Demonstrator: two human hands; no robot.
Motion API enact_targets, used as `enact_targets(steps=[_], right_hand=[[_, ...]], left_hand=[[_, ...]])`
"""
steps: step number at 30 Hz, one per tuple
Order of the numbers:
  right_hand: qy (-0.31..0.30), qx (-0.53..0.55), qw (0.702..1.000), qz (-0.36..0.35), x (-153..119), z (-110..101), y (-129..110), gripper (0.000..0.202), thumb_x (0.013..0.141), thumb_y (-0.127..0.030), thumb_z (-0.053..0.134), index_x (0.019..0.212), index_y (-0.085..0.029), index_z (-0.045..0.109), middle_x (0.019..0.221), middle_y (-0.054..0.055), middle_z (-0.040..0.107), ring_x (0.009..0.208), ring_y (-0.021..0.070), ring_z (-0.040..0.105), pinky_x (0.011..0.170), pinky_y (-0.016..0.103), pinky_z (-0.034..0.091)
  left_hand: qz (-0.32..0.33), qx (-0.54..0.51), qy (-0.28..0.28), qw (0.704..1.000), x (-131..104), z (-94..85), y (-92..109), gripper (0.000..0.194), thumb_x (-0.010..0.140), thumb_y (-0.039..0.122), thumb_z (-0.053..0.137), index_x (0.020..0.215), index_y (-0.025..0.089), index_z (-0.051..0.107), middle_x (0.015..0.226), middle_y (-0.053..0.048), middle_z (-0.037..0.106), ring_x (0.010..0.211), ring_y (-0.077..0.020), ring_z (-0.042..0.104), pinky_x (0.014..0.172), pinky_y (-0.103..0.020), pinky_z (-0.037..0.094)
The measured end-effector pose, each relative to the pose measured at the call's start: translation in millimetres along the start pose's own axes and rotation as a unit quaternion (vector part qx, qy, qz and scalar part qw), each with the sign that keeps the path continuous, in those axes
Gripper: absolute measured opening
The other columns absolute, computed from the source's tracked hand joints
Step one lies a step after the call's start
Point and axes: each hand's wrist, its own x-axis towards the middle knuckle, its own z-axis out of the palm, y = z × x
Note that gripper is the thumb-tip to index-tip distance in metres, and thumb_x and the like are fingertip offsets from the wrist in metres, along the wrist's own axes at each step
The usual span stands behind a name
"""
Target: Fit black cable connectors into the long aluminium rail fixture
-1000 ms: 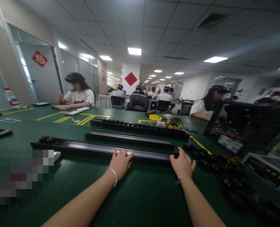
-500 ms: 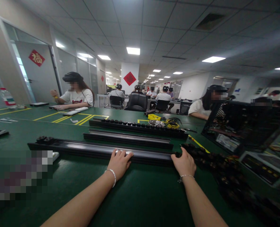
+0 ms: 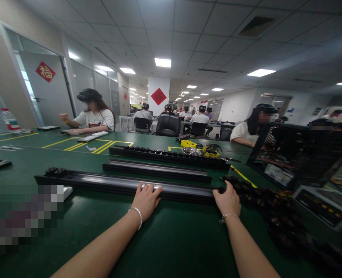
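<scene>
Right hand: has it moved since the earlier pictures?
Yes. Judged against the computer case, the right hand has shifted rightward, closer to the case, along the near rail.

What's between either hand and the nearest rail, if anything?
Left hand: nothing visible, fingers on the nearest rail. Right hand: a small black part between thumb and index finger, at the rail's right end; contact unclear.
</scene>
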Motion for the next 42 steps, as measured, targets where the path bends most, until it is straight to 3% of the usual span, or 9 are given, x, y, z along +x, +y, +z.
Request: enact_targets(steps=[24,42], right_hand=[[0.004,0.062,0.996,0.056,10,-3,12,0.063,0.075,-0.04,0.044,0.133,-0.017,0.037,0.121,0.014,0.053,0.108,0.0294,0.053,0.087,0.039,0.044],[0.052,0.062,0.995,0.049,21,-1,28,0.049,0.074,-0.034,0.046,0.119,-0.017,0.052,0.11,0.012,0.059,0.098,0.0263,0.055,0.084,0.037,0.044]], left_hand=[[-0.002,-0.005,-0.006,1.0,0,-0.7,0,0.033,0.084,0.03,0.052,0.116,0.034,0.052,0.096,-0.003,0.058,0.096,-0.022,0.053,0.099,-0.048,0.026],[0.001,-0.008,0.0,1.0,-1,1.9,-1,0.032,0.085,0.03,0.05,0.117,0.034,0.051,0.096,-0.003,0.058,0.094,-0.0214,0.053,0.1,-0.048,0.025]])
